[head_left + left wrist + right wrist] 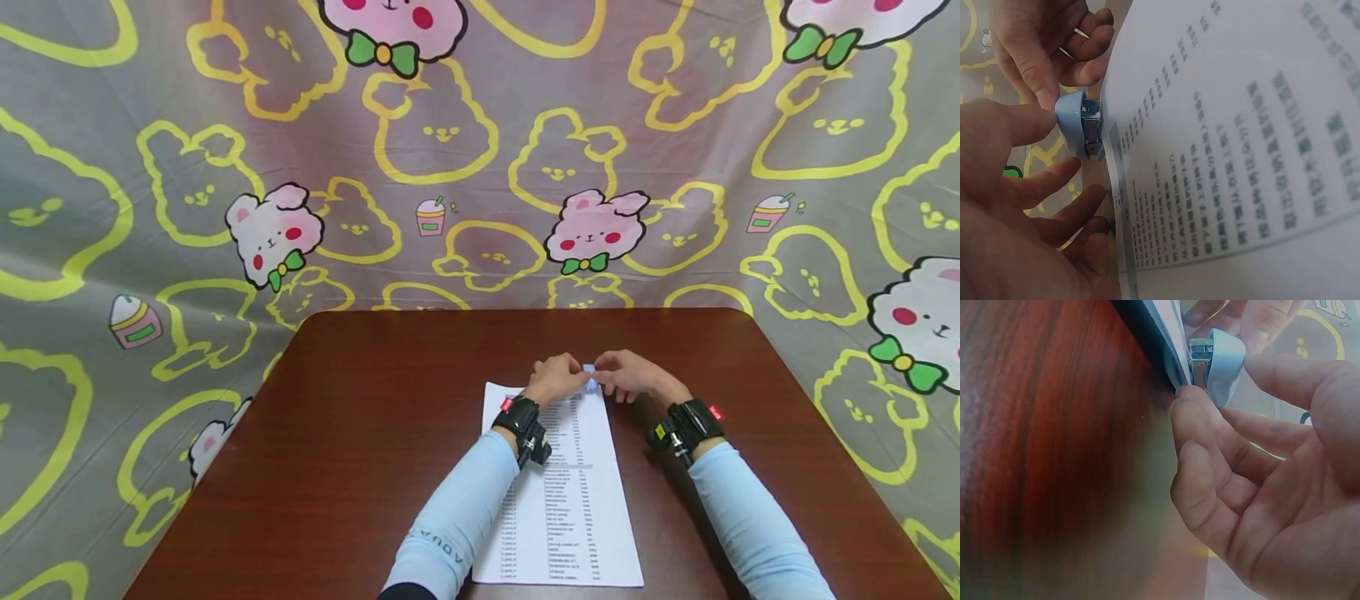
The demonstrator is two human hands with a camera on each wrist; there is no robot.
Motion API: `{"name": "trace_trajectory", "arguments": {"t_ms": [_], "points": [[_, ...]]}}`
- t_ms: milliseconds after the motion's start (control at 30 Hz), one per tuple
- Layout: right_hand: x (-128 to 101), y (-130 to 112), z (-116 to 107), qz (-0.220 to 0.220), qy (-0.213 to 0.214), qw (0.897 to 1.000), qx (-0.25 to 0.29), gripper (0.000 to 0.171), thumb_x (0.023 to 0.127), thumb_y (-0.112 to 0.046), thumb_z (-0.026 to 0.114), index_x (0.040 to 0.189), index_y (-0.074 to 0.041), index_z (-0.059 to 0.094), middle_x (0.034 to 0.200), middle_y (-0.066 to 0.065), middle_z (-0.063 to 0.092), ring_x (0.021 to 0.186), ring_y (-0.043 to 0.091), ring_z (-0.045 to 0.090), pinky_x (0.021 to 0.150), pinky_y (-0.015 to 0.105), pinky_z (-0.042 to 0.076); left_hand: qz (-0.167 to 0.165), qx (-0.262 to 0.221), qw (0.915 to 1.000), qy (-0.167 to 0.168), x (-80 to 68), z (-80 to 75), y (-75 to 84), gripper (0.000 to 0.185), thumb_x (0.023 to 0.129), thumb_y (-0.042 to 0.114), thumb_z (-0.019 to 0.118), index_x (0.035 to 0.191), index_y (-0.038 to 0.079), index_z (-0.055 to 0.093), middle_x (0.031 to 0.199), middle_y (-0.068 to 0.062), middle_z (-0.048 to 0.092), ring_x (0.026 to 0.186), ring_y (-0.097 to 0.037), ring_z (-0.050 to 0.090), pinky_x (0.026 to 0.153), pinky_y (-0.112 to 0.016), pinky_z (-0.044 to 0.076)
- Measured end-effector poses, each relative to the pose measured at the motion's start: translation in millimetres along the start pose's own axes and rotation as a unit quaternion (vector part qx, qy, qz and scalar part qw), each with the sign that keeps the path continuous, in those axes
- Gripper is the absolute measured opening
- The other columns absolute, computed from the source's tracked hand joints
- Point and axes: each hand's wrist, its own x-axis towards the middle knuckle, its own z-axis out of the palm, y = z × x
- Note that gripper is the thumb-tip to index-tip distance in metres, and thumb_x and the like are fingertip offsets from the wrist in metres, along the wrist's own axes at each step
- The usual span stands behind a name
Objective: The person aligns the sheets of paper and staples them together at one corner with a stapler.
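Note:
A small light-blue stapler sits at the far right corner of a stack of printed paper sheets. Its metal front faces the sheets' edge in the right wrist view. From the left, my left hand pinches the stapler between thumb and index finger, above the sheets. My right hand pinches it from the other side, its other fingers curled near the paper edge. Whether the sheets lie inside the stapler's mouth cannot be made out.
A dark reddish-brown wooden table lies under the sheets. Behind it hangs a grey cloth with yellow outlines and pink cartoon heads. Wrist cameras are strapped over light-blue sleeves.

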Motion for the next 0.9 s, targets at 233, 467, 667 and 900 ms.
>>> {"name": "trace_trajectory", "arguments": {"t_ms": [233, 467, 667, 900], "points": [[-1.4, 1.0, 1.5, 0.009, 0.006, 1.0, 0.002, 0.053, 0.094, -0.037, 0.064, 0.133, -0.003, 0.051, 0.081, 0.011, 0.065, 0.062, 0.022, 0.061, 0.056, 0.032, 0.052, 0.024, -0.018, 0.9995, -0.009, -1.3, -0.3, -2.6, 0.043, 0.095, 0.041, 0.059, 0.134, 0.022, 0.056, 0.138, -0.005, 0.058, 0.119, -0.032, 0.043, 0.097, -0.052, 0.04], [0.7, 3.4, 3.4, 0.012, 0.001, 1.0, -0.013, 0.06, 0.092, -0.04, 0.065, 0.137, -0.004, 0.048, 0.08, 0.01, 0.065, 0.062, 0.023, 0.062, 0.055, 0.031, 0.051, 0.024, -0.019, 0.9991, -0.031, -0.5, -0.5, -3.3, 0.042, 0.096, 0.042, 0.058, 0.135, 0.026, 0.056, 0.14, -0.003, 0.057, 0.117, -0.03, 0.041, 0.095, -0.052, 0.04], [0.4, 2.5, 3.4, 0.017, -0.004, 1.0, -0.01, 0.063, 0.093, -0.039, 0.064, 0.141, -0.004, 0.045, 0.081, 0.01, 0.065, 0.062, 0.023, 0.062, 0.055, 0.032, 0.051, 0.017, -0.045, 0.998, -0.041, 2.9, -1.3, -4.1, 0.041, 0.095, 0.039, 0.06, 0.133, 0.025, 0.057, 0.139, -0.004, 0.057, 0.119, -0.032, 0.039, 0.095, -0.052, 0.04], [2.5, 3.9, 4.1, 0.023, -0.01, 1.0, -0.011, 0.065, 0.093, -0.04, 0.064, 0.143, -0.004, 0.043, 0.083, 0.011, 0.066, 0.063, 0.023, 0.063, 0.055, 0.032, 0.051, 0.003, -0.075, 0.9959, -0.05, 8.3, 0.5, -5.2, 0.038, 0.094, 0.034, 0.063, 0.129, 0.021, 0.059, 0.136, -0.005, 0.059, 0.121, -0.032, 0.037, 0.099, -0.051, 0.038]]}}
